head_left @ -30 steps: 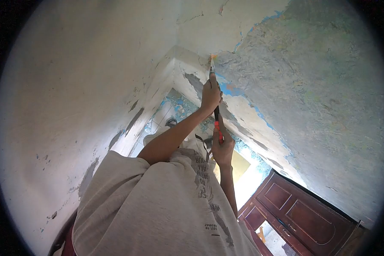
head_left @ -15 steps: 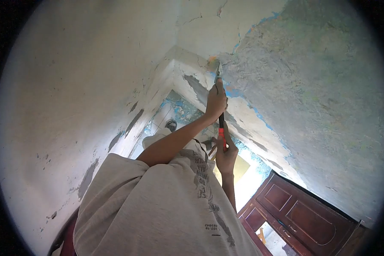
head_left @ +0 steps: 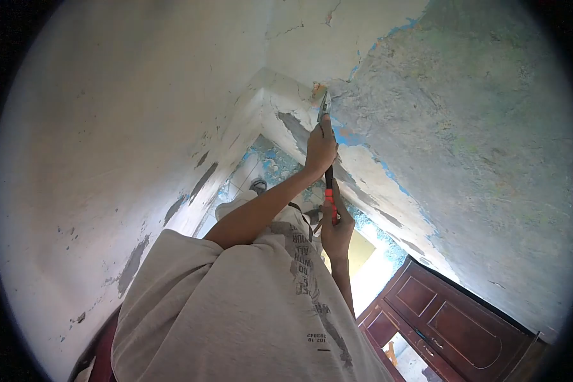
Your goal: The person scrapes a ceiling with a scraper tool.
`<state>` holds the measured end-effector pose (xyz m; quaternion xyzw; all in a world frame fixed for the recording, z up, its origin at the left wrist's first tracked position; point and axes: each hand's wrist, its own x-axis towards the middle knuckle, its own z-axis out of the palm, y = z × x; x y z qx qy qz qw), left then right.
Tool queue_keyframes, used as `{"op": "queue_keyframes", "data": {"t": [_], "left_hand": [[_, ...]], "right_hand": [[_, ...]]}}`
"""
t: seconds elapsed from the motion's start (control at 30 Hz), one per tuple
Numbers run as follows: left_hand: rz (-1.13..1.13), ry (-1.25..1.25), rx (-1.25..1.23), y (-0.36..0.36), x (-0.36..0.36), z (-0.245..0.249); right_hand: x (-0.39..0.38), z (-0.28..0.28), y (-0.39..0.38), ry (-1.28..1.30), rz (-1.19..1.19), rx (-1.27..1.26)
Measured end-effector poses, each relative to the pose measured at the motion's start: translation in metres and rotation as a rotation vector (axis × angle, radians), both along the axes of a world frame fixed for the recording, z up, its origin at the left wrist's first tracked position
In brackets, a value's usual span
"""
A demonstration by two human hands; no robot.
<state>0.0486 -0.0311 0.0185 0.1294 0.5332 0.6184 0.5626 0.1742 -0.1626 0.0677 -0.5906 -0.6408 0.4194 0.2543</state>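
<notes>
A long-handled scraper (head_left: 328, 181) with a metal head, a black shaft and a red grip runs up the middle of the view. Closed high on its shaft, just below the metal head, is my left hand (head_left: 322, 150). My right hand (head_left: 337, 233) is wrapped around the red grip lower down. The metal head meets or nearly meets the wall (head_left: 414, 121) beside a small orange patch; exact contact is hard to make out. Right of the head the wall is rough and grey-green, bordered by blue paint edges and cream paint.
On the left rises a cream wall (head_left: 108, 159) with grey chipped spots. Blue-white flakes (head_left: 277, 167) litter the tiled floor near my shoe (head_left: 258, 186). A dark red panelled wooden door or cabinet (head_left: 458, 318) stands at the lower right.
The scraper's metal head has turned slightly and shows more of its face. Both hands keep their hold, with the left hand shifted very slightly. The view has moved a little.
</notes>
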Motion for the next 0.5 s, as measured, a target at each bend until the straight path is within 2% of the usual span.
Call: {"op": "queue_keyframes", "data": {"t": [0.07, 0.2, 0.37, 0.4, 0.5], "left_hand": [[0.007, -0.036, 0.021, -0.001, 0.005, 0.000], [0.074, -0.058, 0.067, 0.005, -0.004, -0.004], [-0.064, -0.030, 0.075, -0.014, 0.004, 0.004], [-0.099, -0.026, 0.092, -0.019, 0.013, 0.008], [-0.235, 0.109, 0.188, -0.033, 0.025, 0.016]], "right_hand": [[0.005, -0.002, 0.001, 0.048, -0.004, 0.084], [0.003, 0.006, 0.009, -0.005, 0.028, -0.012], [0.030, -0.026, -0.001, 0.166, 0.045, -0.141], [0.037, -0.025, -0.007, 0.236, -0.016, -0.233], [0.057, -0.052, -0.016, 0.229, -0.079, -0.170]]}}
